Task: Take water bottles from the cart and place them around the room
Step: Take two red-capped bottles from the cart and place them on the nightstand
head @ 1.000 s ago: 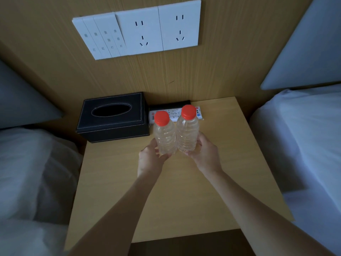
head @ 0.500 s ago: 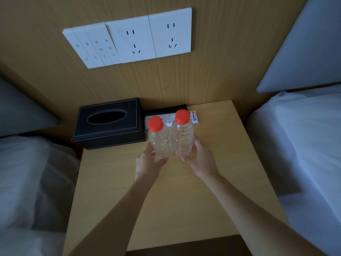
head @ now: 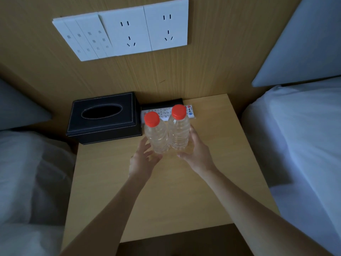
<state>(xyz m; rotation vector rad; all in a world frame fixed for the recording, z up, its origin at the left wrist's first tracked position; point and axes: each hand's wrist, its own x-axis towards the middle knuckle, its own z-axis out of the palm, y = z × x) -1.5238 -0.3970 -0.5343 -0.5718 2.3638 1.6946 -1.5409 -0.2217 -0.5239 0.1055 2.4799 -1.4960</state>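
Observation:
Two clear water bottles with red caps stand upright and touching on the wooden nightstand (head: 166,191), in front of the remote. My left hand (head: 143,159) is just left of the left bottle (head: 156,135); its fingers are spread and relaxed, at most brushing the bottle's base. Around the lower right side of the right bottle (head: 179,132) my right hand (head: 195,154) is cupped, with fingers up the far side and the thumb at the base.
A black tissue box (head: 105,117) sits at the nightstand's back left. A white remote (head: 166,112) lies by the wall behind the bottles. White switches and sockets (head: 125,32) are on the wooden wall. Beds (head: 304,135) flank the nightstand on both sides.
The bottles have stayed on the nightstand. My left hand has loosened its grip and spread its fingers off the left bottle. My right hand stays cupped around the right bottle.

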